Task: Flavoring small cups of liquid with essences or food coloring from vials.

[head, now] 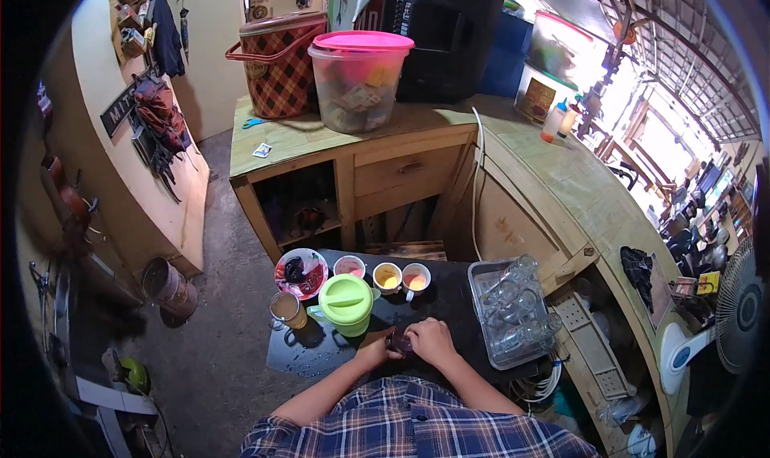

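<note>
My left hand [378, 348] holds a small dark reddish cup or jar [400, 340] close to my body, over the black tabletop [337, 360]. My right hand [432, 340] has its fingers curled against the same container's right side; its contents are hard to make out. Just beyond stands a light green lidded pitcher [345, 301]. Left of it is a glass mug [289, 310] of tan liquid. Behind the pitcher are a patterned bowl [311, 289] with dark and red contents and white cups [387, 276] holding yellow or pinkish stuff.
A clear plastic tray [488, 331] of several glass pieces sits at the table's right. Beyond it, a wooden counter [523, 139] carries a plaid bucket [280, 67] and a pink-lidded tub [360, 85]. At far right is a fan [743, 313]; a bucket [169, 286] stands on the floor at left.
</note>
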`<state>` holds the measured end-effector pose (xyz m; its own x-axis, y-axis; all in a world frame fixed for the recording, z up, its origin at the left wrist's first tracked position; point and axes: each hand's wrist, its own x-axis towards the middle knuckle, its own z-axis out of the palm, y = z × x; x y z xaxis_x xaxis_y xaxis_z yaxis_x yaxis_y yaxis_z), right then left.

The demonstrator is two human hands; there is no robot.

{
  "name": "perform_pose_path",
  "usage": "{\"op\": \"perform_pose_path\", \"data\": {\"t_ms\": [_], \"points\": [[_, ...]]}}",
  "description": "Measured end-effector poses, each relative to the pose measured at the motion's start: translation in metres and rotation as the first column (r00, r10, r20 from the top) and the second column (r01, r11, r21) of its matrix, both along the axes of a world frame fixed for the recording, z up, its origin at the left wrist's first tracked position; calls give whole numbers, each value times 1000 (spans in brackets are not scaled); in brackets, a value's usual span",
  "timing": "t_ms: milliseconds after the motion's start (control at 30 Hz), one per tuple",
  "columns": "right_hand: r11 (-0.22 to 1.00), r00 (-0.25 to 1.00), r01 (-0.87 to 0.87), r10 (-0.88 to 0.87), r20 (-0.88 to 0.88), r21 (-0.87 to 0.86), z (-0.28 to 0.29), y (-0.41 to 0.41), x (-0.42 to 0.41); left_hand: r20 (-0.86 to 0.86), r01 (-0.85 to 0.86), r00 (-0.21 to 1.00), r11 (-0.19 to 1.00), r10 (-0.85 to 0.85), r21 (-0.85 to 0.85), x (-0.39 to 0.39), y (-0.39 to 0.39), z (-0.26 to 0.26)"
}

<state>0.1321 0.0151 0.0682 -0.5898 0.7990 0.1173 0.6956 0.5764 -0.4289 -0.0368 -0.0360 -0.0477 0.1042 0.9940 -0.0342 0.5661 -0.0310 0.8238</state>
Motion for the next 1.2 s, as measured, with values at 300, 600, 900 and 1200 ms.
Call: {"op": "perform_pose_path", "data": {"t_ms": [300, 600, 900, 1200], "points": [[1000, 978, -3, 6, -210, 14, 3, 0, -2, -50, 5, 999, 997, -9, -80, 0, 1, 6], [992, 992, 103, -97, -86, 70, 1, -1, -1, -21, 6, 1000, 996, -8, -87, 0, 2, -8], [998, 994, -8, 2, -108, -58, 0, 0, 2, -73, 4, 997, 996, -10, -84, 1, 1, 9], [990, 969, 74, -43, -242, 117, 2, -2, -3, -16, 0, 1000, 998, -1, -56, 1, 1, 4]]}}
